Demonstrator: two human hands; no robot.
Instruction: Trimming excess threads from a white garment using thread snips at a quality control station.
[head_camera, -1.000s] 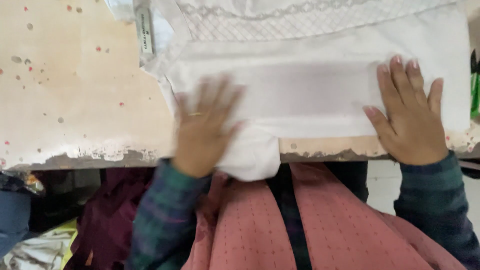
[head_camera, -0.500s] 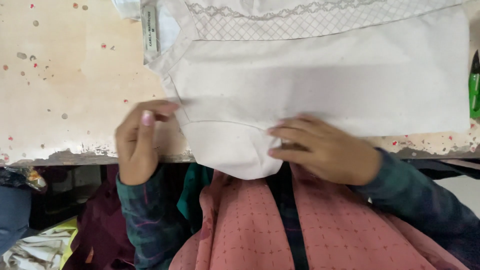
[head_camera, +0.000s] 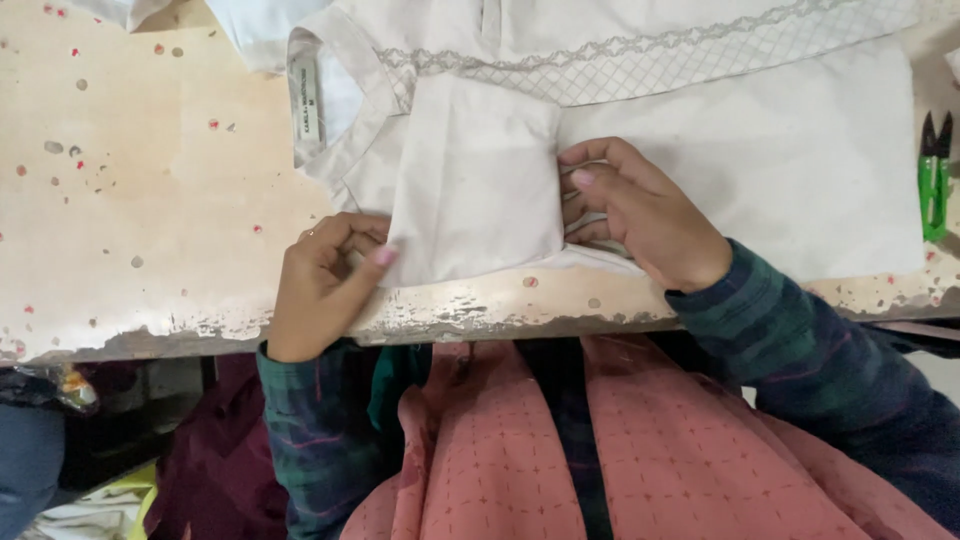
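Nearest, the person: plaid sleeves (head_camera: 800, 350) and a pink patterned garment (head_camera: 560, 450) fill the bottom of the view, below the table edge.
Table: a worn, pale work table (head_camera: 150, 200) with chipped paint along its near edge and small red flecks.
Left hand: the left hand (head_camera: 320, 285) is curled at the near edge, thumb and fingers pinching the lower left corner of the folded sleeve (head_camera: 475, 180).
Right hand: the right hand (head_camera: 640, 215) is half closed, fingertips pressing the right edge of that folded piece where it meets the shirt body.
Shirt: a cream shirt (head_camera: 760, 170) lies flat across the table, collar to the left, lattice trim (head_camera: 650, 65) along the far side.
Collar label: a white tag (head_camera: 308, 100) sits inside the collar.
Far right: green thread snips (head_camera: 934, 180) lie just beside the shirt.
Doing the fold well: judging from the grip, the fold would stay square if both hands keep its edges parallel to the shirt's side, the cloth taut, and wrinkles smoothed outward before letting go.
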